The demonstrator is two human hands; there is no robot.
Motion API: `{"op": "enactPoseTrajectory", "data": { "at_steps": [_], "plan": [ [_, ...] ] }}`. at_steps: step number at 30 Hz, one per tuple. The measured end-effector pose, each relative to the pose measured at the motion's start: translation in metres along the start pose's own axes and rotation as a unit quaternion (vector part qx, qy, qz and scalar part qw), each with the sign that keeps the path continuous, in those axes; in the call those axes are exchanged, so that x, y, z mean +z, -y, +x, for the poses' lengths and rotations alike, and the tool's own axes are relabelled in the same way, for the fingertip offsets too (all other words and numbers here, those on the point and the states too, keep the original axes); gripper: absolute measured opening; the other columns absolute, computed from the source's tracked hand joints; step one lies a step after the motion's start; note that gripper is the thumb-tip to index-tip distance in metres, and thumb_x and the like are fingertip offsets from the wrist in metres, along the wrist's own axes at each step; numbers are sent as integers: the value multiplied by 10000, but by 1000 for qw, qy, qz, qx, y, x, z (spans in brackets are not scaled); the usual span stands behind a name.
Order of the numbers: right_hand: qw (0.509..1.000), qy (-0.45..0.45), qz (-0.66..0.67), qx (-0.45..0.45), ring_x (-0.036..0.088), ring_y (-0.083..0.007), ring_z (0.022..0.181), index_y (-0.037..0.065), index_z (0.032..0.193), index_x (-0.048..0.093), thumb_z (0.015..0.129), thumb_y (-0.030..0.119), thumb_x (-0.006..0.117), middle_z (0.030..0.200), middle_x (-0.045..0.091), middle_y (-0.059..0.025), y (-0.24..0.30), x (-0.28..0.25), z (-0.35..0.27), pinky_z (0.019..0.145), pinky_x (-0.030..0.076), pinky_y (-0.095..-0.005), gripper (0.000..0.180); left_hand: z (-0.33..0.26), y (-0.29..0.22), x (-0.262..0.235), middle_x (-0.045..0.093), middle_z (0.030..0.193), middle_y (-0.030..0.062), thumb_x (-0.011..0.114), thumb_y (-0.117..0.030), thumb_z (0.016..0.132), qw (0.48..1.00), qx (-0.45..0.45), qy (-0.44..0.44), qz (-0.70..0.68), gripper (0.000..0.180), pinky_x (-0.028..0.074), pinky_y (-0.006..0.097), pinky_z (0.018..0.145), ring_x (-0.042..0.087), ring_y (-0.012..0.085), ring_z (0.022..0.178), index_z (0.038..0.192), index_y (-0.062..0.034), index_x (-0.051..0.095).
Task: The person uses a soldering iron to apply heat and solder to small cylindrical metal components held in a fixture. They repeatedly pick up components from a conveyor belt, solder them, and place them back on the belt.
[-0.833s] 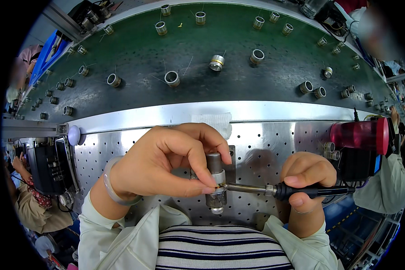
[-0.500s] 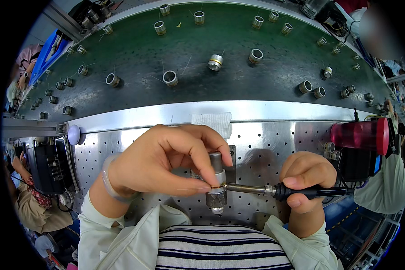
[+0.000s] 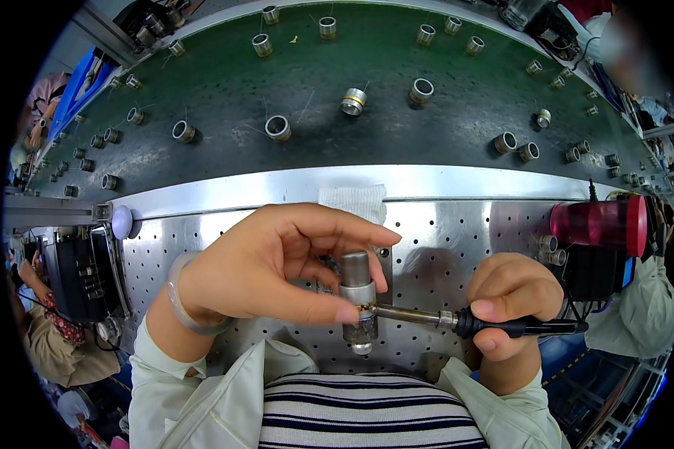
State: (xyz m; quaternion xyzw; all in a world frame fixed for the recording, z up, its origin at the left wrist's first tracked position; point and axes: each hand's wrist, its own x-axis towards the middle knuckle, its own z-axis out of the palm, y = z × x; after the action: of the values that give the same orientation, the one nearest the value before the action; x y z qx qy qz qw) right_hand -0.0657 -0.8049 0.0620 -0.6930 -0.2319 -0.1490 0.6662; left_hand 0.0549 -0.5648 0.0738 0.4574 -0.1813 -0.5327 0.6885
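Note:
An upright metal cylinder (image 3: 357, 290) with a stepped, narrower top and a dark lower part stands in front of me. My left hand (image 3: 277, 269) is around its upper part: the thumb presses the near left side, other fingers pass behind it, and the index finger stretches out over the top. In my right hand (image 3: 515, 303) is a soldering iron (image 3: 494, 325), gripped by its black handle between thumb and fingers. The iron's metal tube points left, and its tip meets a thin yellowish band around the cylinder.
Beyond the perforated metal worktop (image 3: 442, 224) runs a green belt (image 3: 225, 90) carrying several metal rings (image 3: 278, 129) with fine wires. A white cloth (image 3: 352, 196) lies at the worktop's back edge. At right stands a pink container (image 3: 595, 228) beside two metal rings (image 3: 550, 251).
My left index finger has lifted off the band and straightened to the right, while the thumb stays at the cylinder. The iron holds its place. The belt's rings have shifted slightly left.

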Motion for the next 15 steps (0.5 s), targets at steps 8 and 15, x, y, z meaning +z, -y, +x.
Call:
{"op": "enactPoseTrajectory", "data": {
  "at_steps": [8,15],
  "plan": [
    [998,-52,36,-9,537,-199,462,-46,813,623,687,43,752,613,589,-118,-2,-3,-2,448,422,-275,202,2,0,-3,633,1019,186,725,101,691,999,-41,-2,-32,636,528,265,808,624,227,990,1275,94,474],
    [999,-33,12,-5,548,-197,470,-35,799,612,663,31,759,610,588,-113,-2,-3,-2,449,423,-270,211,3,5,-7,601,1093,184,711,83,727,998,-29,21,-45,608,547,249,783,605,221,1030,1283,85,466]
  ]
}}
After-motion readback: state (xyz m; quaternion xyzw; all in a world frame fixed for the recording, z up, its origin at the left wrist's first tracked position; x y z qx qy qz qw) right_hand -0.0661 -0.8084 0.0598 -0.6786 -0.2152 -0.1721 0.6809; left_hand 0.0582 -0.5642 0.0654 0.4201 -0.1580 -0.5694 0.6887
